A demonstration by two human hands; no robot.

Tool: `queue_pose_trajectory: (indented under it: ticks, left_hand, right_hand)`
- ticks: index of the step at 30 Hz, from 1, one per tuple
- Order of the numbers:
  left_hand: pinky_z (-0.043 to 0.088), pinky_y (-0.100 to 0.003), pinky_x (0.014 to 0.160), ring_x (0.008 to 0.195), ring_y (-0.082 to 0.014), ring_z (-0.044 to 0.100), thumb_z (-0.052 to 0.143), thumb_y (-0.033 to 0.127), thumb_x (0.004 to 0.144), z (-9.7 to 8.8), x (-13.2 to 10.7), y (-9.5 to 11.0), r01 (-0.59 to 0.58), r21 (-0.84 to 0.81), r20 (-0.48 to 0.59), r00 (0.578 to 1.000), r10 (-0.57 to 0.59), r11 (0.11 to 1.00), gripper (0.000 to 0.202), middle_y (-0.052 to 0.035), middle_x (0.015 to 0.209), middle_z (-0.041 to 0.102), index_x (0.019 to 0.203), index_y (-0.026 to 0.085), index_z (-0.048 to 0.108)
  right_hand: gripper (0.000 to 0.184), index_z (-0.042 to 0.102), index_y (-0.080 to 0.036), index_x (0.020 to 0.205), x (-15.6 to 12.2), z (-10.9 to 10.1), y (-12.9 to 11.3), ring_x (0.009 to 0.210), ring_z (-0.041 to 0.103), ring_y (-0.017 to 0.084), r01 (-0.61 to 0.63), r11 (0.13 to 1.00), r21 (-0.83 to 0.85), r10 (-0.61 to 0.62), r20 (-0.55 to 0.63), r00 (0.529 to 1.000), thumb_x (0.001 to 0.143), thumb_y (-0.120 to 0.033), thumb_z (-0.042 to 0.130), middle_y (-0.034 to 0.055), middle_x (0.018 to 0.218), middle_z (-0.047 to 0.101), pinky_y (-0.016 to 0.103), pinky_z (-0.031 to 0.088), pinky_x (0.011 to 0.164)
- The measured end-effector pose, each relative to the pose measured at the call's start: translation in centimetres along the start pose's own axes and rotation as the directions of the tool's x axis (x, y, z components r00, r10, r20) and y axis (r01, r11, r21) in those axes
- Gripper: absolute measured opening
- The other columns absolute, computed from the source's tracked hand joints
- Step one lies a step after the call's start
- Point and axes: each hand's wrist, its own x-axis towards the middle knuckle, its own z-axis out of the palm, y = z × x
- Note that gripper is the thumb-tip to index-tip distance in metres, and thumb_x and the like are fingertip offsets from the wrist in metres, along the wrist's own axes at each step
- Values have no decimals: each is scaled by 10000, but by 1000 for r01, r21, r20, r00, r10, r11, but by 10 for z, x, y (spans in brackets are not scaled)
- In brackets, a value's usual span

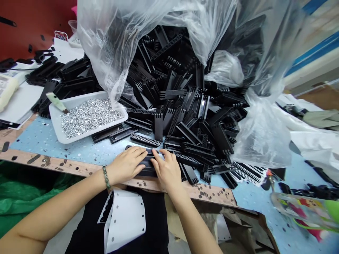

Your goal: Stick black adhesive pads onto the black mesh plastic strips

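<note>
Several long black plastic strips (146,171) lie side by side at the table's front edge, between my two hands. My left hand (129,165) rests on their left ends, fingers stretched out and thumb apart. From the other side, my right hand (167,170) lies over the right ends with its fingers extended. Both hands touch the strips, but neither is wrapped around one. Just behind them sits a black strip with a mesh-patterned face (145,140). A large heap of similar black parts (182,116), many with pronged ends, spreads out behind and to the right.
A white tray (59,135) of small silver metal pieces stands at left, a pale green-handled brush (57,102) in it. Clear plastic bagging (265,134) surrounds the heap. More black parts (74,76) pile at back left. A colourful clear pouch (304,208) lies at right.
</note>
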Motion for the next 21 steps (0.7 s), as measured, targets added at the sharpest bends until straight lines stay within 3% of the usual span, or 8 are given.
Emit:
queue_pose_trajectory:
  ticks: [4, 7, 9, 11, 13, 16, 19, 21]
  left_hand:
    - [381, -475, 1081, 1277, -288, 460, 489, 294, 938, -14, -14, 8, -16, -42, -41, 999, 14, 999, 389, -150, 1358, 528, 1295, 142, 519]
    - [426, -440, 1029, 1175, -257, 534, 492, 250, 930, -27, -57, 18, 59, -160, -243, 965, -97, 985, 307, -126, 1229, 596, 1225, 180, 539]
    - [478, -386, 928, 1025, -226, 591, 478, 229, 929, -29, -95, 23, 196, -256, -298, 916, -270, 947, 178, -90, 1055, 633, 1073, 191, 574]
    - [501, -333, 826, 909, -198, 604, 458, 236, 936, -24, -134, 27, 352, -334, -184, 886, -426, 875, 124, -64, 954, 629, 963, 195, 572]
    - [506, -304, 784, 893, -187, 606, 440, 251, 946, -12, -165, 32, 456, -389, 5, 870, -493, 801, 146, -62, 969, 634, 970, 197, 574]
    - [486, -344, 920, 1062, -210, 586, 438, 260, 949, 5, -187, 38, 438, -466, 171, 897, -408, 769, 210, -87, 1130, 628, 1095, 208, 579]
    - [391, -436, 1057, 1250, -275, 470, 579, 326, 880, 10, -181, 44, 330, -429, 148, 944, -295, 841, 347, -119, 1265, 575, 1207, 211, 556]
    - [384, -454, 1048, 1203, -287, 492, 649, 350, 831, 5, -169, 47, 316, -367, 88, 948, -305, 875, 357, -120, 1185, 606, 1145, 195, 582]
  right_hand:
    - [370, 532, -168, 1302, -33, -9, -3, 977, 567, 255, -62, 973, 223, 98, -154, 983, 964, -258, 412, 157, 1092, 574, 421, 507, 841]
    - [396, 478, -229, 1327, -78, -10, -15, 933, 608, 219, 93, 868, 488, -41, -116, 992, 934, -192, 444, 109, 1030, 607, 383, 531, 814]
    - [460, 450, -226, 1344, -113, -2, -28, 988, 614, 246, 157, 801, 578, -176, -24, 984, 898, -288, 542, 119, 1078, 622, 408, 542, 830]
    - [647, 427, -197, 1373, -144, 11, -42, 1150, 557, 314, 180, 793, 582, -280, 86, 956, 820, -456, 640, 168, 1240, 576, 495, 509, 926]
    - [711, 427, -183, 1388, -164, 27, -54, 1266, 476, 350, 198, 808, 555, -335, 157, 929, 793, -495, 662, 195, 1366, 503, 558, 438, 1012]
    - [388, 529, -211, 1296, -171, 44, -65, 1096, 615, 259, 186, 756, 627, -337, 130, 932, 910, -246, 518, 134, 1180, 655, 459, 508, 938]
    - [259, 613, -223, 1136, -153, 43, -64, 795, 670, 181, -29, 662, 749, -148, 169, 974, 938, -194, 448, 54, 882, 709, 318, 547, 737]
    - [230, 592, -218, 1135, -137, 33, -59, 671, 642, 158, -240, 577, 781, -6, 298, 954, 941, -284, 489, 8, 742, 671, 273, 523, 632]
